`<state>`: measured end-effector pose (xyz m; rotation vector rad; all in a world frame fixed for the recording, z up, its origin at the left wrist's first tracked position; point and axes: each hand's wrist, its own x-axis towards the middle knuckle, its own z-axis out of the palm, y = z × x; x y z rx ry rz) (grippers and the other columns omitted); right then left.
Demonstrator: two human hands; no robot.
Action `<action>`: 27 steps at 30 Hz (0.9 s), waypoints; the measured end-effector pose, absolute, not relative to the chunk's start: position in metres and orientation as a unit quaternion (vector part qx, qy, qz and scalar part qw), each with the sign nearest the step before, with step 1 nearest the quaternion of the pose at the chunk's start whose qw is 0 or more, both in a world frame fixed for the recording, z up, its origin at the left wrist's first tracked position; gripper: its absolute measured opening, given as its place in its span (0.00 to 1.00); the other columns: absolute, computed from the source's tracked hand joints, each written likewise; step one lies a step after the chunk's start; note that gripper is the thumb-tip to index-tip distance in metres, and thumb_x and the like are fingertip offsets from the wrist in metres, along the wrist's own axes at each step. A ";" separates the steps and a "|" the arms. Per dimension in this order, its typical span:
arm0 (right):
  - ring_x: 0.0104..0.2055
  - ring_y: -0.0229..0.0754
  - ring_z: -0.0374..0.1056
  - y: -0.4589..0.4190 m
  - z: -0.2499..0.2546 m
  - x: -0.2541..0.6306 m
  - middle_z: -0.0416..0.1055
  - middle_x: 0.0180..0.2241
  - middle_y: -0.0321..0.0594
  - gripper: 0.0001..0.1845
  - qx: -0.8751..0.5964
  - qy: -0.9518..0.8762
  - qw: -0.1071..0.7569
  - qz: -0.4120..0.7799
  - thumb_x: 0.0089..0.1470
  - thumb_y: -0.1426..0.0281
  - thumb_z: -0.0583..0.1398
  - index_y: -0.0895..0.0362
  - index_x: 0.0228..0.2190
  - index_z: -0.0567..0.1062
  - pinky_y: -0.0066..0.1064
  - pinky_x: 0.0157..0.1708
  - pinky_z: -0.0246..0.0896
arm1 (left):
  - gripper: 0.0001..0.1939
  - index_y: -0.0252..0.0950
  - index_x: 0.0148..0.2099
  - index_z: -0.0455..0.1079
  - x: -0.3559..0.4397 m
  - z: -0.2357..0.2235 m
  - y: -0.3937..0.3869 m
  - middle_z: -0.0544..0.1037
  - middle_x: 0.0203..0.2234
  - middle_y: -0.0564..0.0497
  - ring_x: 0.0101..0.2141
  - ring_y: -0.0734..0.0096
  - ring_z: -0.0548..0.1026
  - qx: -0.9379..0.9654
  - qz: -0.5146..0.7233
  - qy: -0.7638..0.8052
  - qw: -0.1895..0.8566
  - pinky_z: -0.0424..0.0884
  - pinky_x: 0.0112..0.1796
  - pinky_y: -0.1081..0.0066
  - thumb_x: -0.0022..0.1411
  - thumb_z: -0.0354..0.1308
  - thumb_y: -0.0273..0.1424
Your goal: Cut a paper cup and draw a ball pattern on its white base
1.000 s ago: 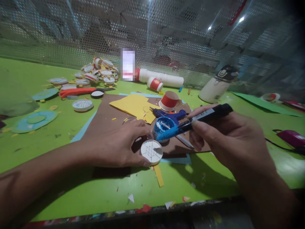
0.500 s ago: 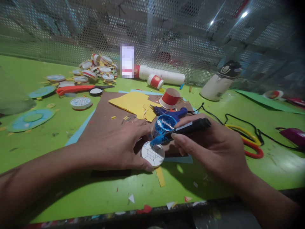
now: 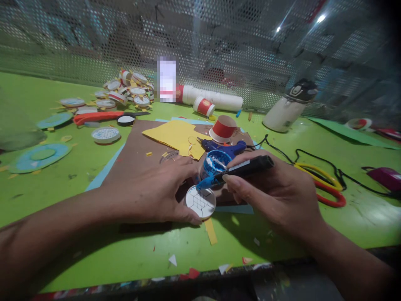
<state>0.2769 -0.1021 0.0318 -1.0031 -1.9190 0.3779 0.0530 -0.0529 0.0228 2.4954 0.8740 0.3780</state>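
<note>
My left hand (image 3: pixel 163 192) grips the edge of a small white disc (image 3: pixel 201 205), probably a cut cup bottom, with dark lines drawn on its face and blue marks near its far edge. In my right hand (image 3: pixel 275 192) is a black marker-like tool (image 3: pixel 250 167) whose end is coated in blue paint. That blue tip touches or hovers just over the disc's far edge. Right behind the disc stands an open jar of blue paint (image 3: pixel 218 161), partly hidden by my fingers. A yellow paper strip (image 3: pixel 211 231) sticks out below the disc.
Beyond the jar lie a blue glue gun (image 3: pixel 224 147), an upturned red-and-white paper cup (image 3: pixel 223 128) and yellow paper (image 3: pixel 171 136) on brown sheets. Scissors (image 3: pixel 328 192) and a black cord lie right, a bottle (image 3: pixel 286 108) back right. Several decorated discs (image 3: pixel 138 90) are piled back left.
The blue-coated tip has shifted slightly left along the disc's far edge, and my right hand has moved a little with it. My left hand keeps its hold on the disc.
</note>
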 end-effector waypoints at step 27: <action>0.24 0.33 0.69 -0.104 0.035 0.274 0.73 0.23 0.32 0.04 -0.441 -0.750 0.488 0.069 0.58 0.71 0.64 0.56 0.30 0.74 0.25 0.26 0.66 | 0.23 0.44 0.43 0.67 0.054 0.023 -0.053 0.74 0.40 0.55 0.41 0.60 0.71 0.905 0.147 0.326 0.230 0.65 0.39 0.65 0.49 0.71 0.44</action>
